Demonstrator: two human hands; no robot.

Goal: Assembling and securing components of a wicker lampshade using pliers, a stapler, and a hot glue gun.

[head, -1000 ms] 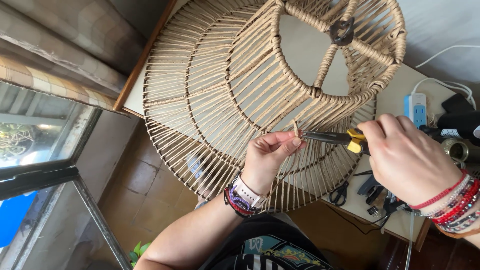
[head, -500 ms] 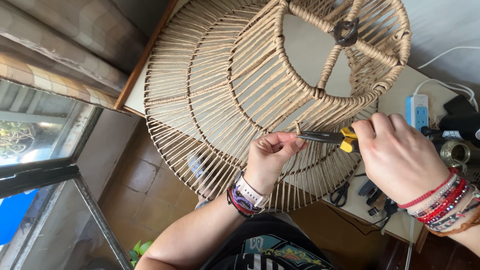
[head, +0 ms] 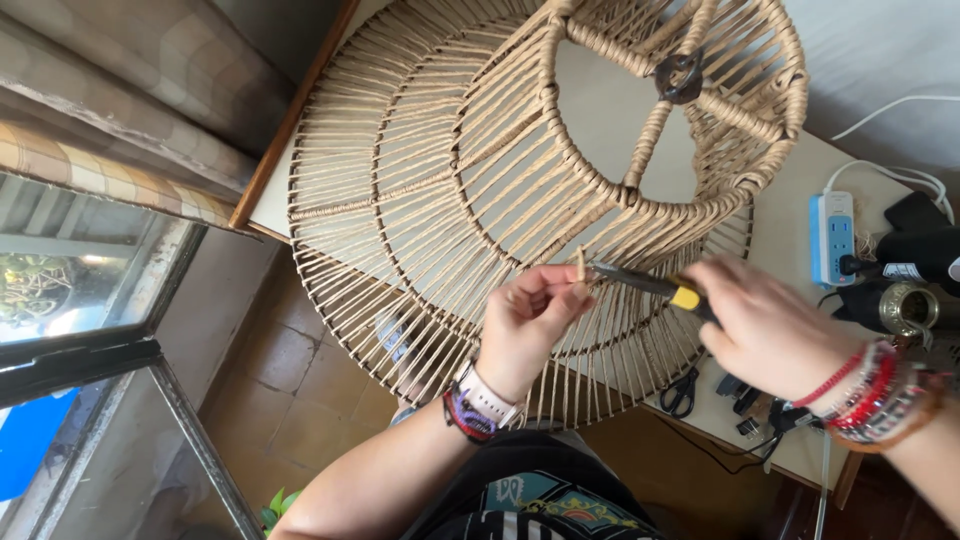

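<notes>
A large woven lampshade frame (head: 450,170) of tan cord lies tilted on a white table, its wide rim toward me. My left hand (head: 525,325) pinches a short end of cord (head: 579,264) at the frame's lower band. My right hand (head: 770,330) grips pliers (head: 650,285) with yellow and black handles; the tips touch that cord end. Both wrists wear bracelets.
On the white table (head: 790,200) at the right lie a blue and white power strip (head: 832,237), a black glue gun (head: 915,260), cables and black scissors (head: 682,392). A window (head: 90,290) and tiled floor (head: 290,400) are at the left.
My right hand with the pliers has shifted a little to the left and up along the frame. My left hand stays pinching the cord end.
</notes>
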